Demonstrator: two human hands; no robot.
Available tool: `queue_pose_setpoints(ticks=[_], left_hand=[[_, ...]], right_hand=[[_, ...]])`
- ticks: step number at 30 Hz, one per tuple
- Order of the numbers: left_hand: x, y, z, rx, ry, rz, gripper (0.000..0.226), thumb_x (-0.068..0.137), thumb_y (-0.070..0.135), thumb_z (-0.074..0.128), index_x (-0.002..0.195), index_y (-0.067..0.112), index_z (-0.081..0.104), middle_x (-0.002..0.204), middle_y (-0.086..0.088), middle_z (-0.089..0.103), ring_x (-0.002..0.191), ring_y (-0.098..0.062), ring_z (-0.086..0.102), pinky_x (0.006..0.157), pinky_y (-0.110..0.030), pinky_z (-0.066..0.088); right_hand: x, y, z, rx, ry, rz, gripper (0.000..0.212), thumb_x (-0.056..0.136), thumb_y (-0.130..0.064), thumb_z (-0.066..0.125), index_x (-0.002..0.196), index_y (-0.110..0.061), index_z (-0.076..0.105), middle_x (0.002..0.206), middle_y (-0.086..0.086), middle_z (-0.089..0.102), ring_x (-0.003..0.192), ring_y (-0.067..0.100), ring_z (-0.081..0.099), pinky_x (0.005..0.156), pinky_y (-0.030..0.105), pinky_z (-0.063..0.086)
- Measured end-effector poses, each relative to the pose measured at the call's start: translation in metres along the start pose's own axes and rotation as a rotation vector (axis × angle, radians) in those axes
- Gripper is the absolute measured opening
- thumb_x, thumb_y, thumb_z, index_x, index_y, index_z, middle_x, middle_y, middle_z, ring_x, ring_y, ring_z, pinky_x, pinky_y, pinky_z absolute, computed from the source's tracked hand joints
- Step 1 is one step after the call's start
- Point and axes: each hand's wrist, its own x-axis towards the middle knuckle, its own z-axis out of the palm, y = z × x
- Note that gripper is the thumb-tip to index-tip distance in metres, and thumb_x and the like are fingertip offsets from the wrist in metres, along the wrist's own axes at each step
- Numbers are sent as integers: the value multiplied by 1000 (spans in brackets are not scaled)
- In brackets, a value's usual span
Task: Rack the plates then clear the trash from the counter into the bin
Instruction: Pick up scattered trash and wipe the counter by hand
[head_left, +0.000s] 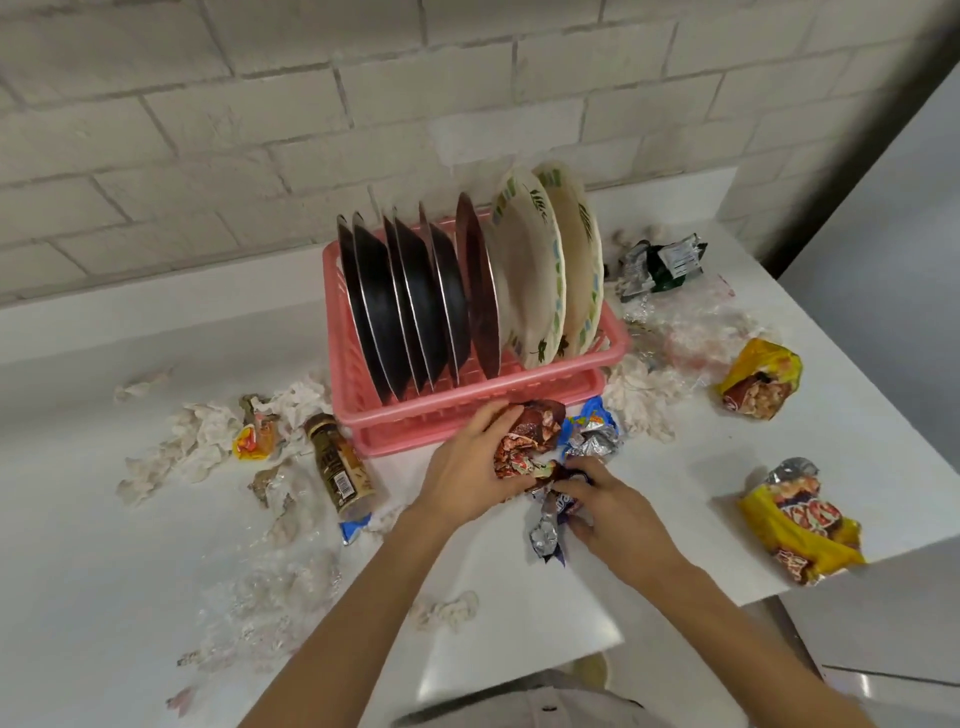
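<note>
Pink plastic dish rack (415, 413) stands on the white counter (104, 519), near the brick wall (260, 104). Plates stand on edge in it: dark plates (395, 312) in the left and middle slots, two floral white plates (530, 280) at the right end

Trash lies loose on the counter around the rack

Left hand (467, 467): fingers curled round a crumpled red-brown wrapper (530, 441), just in front of the rack's front rim

Right hand (618, 509): fingers bent, pinching a purple-silver foil wrapper (550, 530) whose lower end rests on the counter. The two hands nearly meet

Blue-silver wrapper (592, 431) lies just right of the red-brown one (contact between them cannot be told)

Brown bottle (340, 467) lies on its side left of the hands, near the rack's left front corner; crumpled tissues (202, 436) lie further left

On the right: two yellow snack bags (758, 379) (800, 525), well apart from the hands; a green-black wrapper (660, 260) beside the rack's far right end; clear plastic film (691, 332) between it and the nearer-wall yellow bag
</note>
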Motion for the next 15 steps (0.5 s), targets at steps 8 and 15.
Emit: queue_pose_setpoints(ticks=[8, 15], left_hand=[[6, -4, 4, -21, 126, 50, 73, 72, 40, 78, 137, 33, 45, 125, 14, 52, 114, -11, 52, 85, -28, 48], [-32, 3, -17, -203, 291, 7, 74, 70, 43, 79, 135, 37, 45, 118, 21, 52, 88, 10, 49, 74, -5, 37]], right_hand=[[-7, -8, -15, 157, 175, -22, 34, 81, -4, 64, 108, -21, 72, 127, -7, 55, 98, 17, 63, 75, 35, 52], [-31, 3, -41, 293, 410, -111, 10, 86, -9, 66, 93, -14, 71, 120, -3, 58, 56, -3, 41, 60, 21, 36]])
